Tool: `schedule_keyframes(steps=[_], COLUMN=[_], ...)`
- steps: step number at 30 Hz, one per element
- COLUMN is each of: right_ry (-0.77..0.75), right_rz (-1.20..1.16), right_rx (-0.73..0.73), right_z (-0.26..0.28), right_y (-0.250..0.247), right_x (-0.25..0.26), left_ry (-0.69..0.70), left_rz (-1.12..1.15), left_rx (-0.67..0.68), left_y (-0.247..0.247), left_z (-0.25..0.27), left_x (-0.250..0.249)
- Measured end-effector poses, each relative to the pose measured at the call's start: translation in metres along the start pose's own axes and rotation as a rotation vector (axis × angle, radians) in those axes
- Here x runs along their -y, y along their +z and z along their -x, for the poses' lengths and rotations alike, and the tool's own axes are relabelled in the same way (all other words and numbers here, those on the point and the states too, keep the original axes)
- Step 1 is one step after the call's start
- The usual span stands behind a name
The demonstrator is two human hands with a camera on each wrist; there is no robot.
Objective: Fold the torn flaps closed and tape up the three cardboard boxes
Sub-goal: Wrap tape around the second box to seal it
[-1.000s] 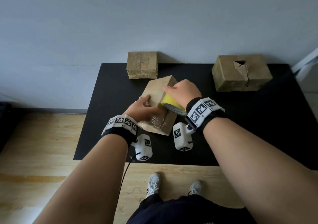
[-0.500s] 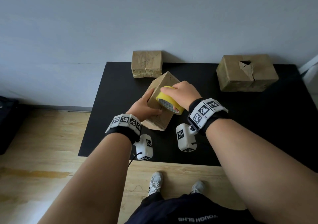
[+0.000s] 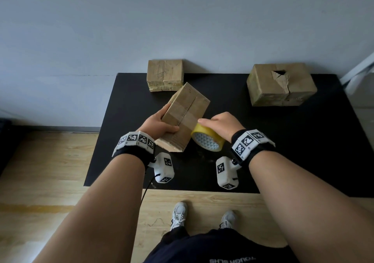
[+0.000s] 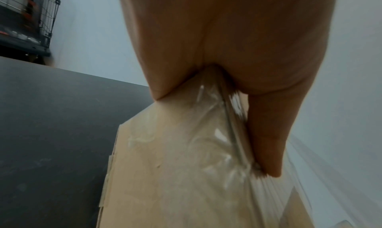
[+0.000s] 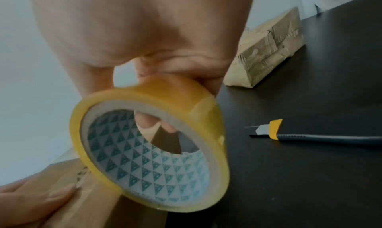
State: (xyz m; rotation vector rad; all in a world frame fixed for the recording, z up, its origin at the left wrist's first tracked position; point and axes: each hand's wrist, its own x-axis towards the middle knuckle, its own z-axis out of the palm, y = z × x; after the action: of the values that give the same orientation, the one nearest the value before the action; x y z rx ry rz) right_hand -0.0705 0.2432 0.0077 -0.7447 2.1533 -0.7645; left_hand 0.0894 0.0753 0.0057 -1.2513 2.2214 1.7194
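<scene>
A long cardboard box (image 3: 185, 114) is tilted up on the black table (image 3: 283, 141), its top seam showing. My left hand (image 3: 159, 124) grips its left side, thumb on the upper face. My right hand (image 3: 219, 122) holds a yellow roll of clear tape (image 3: 207, 140) against the box's right edge, and a band of tape runs across the box. In the left wrist view, wrinkled tape (image 4: 206, 149) covers the box face under my thumb. The right wrist view shows the tape roll (image 5: 151, 143) held by curled fingers. A taped small box (image 3: 165, 74) sits at the back. A box with a torn hole (image 3: 280, 84) sits back right.
A utility knife (image 5: 310, 136) with a yellow collar lies on the table to the right of the roll. The wall runs right behind the table. Wooden floor and my shoes (image 3: 179, 215) are below the table's front edge.
The box has been turned so its seamed face is up. My right hand has drawn the tape roll across it to the right edge and down. My left hand shifted to the box's side.
</scene>
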Motion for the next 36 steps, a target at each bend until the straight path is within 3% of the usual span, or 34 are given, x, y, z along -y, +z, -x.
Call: schedule_keyframes(steps=[7,15,18,20,23,27,36], right_ry=[0.126,0.118,0.101,0.097,0.104,0.141,0.13], right_rz=[0.272,0.27,0.277,0.283,0.267,0.288,0.33], right_rx=[-0.051,-0.046,-0.054,-0.049,-0.031,-0.034,-0.021], right_z=[0.001,-0.012,-0.018,-0.022,-0.028,-0.032,-0.036], right_y=[0.028,0.041,0.049,0.054,0.061,0.067,0.069], right_x=[-0.011,-0.006,0.004,0.013,0.022,0.029,0.037], left_ry=[-0.007,-0.051,-0.032,0.025,0.161,0.301,0.233], left_rz=[-0.018,0.034,0.037,-0.093,-0.563,-0.984,-0.965], left_rx=[0.013,0.03,-0.034,-0.127,-0.243,-0.178,-0.16], left_y=[-0.003,-0.016,-0.022,-0.024,-0.021,-0.001,0.003], left_z=[0.001,-0.012,-0.008,-0.003,0.004,0.012,0.014], left_x=[0.0,0.013,0.015,0.014,0.013,0.023,0.035])
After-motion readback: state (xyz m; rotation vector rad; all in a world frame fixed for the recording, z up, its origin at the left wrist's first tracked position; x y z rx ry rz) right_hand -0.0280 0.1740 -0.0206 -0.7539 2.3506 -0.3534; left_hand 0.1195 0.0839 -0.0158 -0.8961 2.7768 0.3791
